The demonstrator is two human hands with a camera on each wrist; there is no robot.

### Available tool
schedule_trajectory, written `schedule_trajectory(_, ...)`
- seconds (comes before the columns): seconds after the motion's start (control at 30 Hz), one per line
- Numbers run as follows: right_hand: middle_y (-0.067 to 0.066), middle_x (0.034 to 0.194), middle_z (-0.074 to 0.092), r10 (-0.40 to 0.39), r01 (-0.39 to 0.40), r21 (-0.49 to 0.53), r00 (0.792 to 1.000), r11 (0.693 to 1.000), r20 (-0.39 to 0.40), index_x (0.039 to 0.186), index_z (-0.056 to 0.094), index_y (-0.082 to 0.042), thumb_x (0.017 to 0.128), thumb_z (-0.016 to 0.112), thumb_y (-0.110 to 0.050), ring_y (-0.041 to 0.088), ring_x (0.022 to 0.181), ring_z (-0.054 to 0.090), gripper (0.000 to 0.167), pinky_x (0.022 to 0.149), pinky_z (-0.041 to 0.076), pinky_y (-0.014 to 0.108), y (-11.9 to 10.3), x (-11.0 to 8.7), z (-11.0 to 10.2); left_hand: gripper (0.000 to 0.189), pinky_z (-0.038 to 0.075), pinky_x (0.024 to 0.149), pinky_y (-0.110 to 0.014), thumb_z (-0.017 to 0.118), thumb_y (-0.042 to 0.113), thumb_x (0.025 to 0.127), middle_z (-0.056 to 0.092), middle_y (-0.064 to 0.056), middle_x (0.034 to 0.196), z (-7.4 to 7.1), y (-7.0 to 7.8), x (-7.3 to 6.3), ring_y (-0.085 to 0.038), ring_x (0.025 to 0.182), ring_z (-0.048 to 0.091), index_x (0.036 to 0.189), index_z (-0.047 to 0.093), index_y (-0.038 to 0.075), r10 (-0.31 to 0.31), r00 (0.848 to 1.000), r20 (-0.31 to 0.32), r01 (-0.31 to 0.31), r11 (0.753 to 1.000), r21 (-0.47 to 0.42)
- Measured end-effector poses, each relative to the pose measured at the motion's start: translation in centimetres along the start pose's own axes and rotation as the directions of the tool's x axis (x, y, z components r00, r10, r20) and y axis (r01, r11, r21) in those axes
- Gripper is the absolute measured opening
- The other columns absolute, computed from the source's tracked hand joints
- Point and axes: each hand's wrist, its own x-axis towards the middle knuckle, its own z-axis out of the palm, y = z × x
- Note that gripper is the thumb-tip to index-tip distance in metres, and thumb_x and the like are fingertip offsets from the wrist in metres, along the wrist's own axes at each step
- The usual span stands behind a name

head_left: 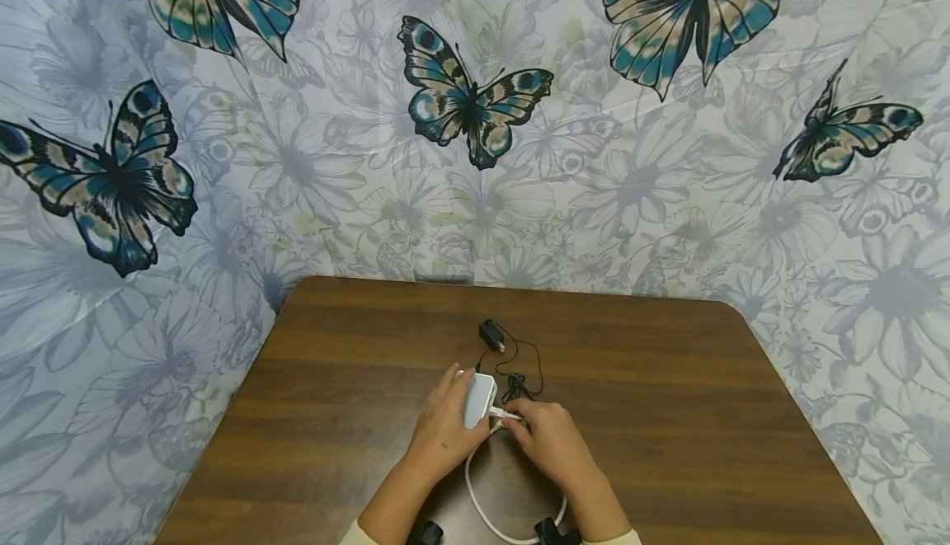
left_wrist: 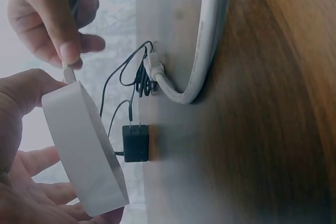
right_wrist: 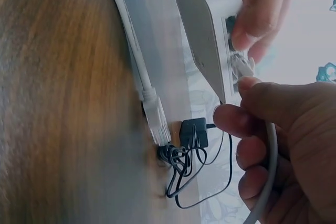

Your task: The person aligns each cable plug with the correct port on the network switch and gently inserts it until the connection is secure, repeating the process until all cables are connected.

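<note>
My left hand (head_left: 443,428) grips a small white network switch box (head_left: 478,401) by its edges, raised over the table and tilted. In the right wrist view, a row of ports shows along one side of the box. Between thumb and fingers, my right hand (head_left: 552,439) pinches the clear plug (right_wrist: 242,65) of a white network cable (head_left: 475,491), and the plug sits right at a port. The cable's other plug (right_wrist: 157,120) lies loose on the table, beside the coiled black cord.
Beyond the hands, a black power adapter (head_left: 491,335) lies on the brown wooden table (head_left: 334,413), its bundled cord (head_left: 517,387) next to it. A thin black lead runs from it to the box. Butterfly-printed fabric (head_left: 475,215) hangs behind the table.
</note>
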Motion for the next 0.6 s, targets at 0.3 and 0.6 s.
schedule_trajectory(0.3,-0.009,0.078,0.07,0.011,-0.011,-0.003,1.0,1.0,0.006,0.088,0.073,-0.017,0.082,0.08,-0.011,0.0,0.062,0.053,0.012,0.057,0.046,0.022,1.0,-0.2,-0.2,0.071,0.051,0.082,-0.051,0.078,0.024,0.075,0.041,-0.017,0.154,-0.2,-0.6,0.2,-0.04,0.124,0.052,0.141,0.054,0.013,0.016,1.0,-0.025,-0.016,1.0,-0.006)
schedule_trajectory(0.6,-0.009,0.074,0.067,0.147,-0.145,-0.062,0.989,0.987,0.024,0.086,0.07,-0.018,0.079,0.08,-0.005,0.001,0.061,0.05,0.018,0.057,0.044,0.024,2.3,-1.0,-0.9,0.066,0.051,0.081,-0.052,0.077,0.022,0.076,0.043,-0.018,0.152,-0.2,-1.5,0.4,-0.041,0.124,0.052,0.138,0.057,0.012,-0.007,0.999,-0.044,0.007,1.0,0.006)
